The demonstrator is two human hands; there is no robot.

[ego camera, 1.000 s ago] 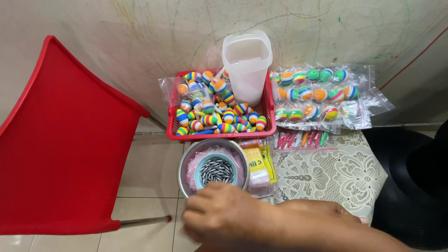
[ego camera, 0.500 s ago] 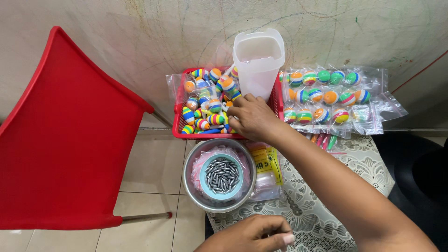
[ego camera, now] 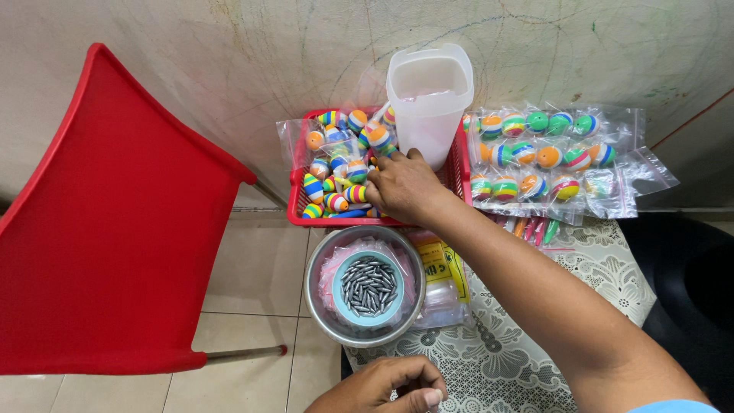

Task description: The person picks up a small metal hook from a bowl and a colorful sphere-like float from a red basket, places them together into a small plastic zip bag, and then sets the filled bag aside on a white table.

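Your right hand is reached out to the far side of the small table, fingers curled down into the red basket and touching the heap of rainbow-striped fishing floats. Whether it has pinched one yet is hidden under the knuckles, so I cannot tell. Your left hand rests near you at the table's edge, loosely closed; whether it holds something small cannot be made out.

The floats lie loose in the left part of the basket, some in clear bags, and a white plastic jug stands upright in its far right corner. Just near of the basket sits a steel bowl with a small blue cup inside it, full of grey lead sinkers. A yellow packet lies beside the bowl on the right. Farther right, bagged floats are laid out in rows against the wall on the lace tablecloth. A red plastic chair fills the left.

As a judgement, you are early in a pick: many loose floats remain in the basket.
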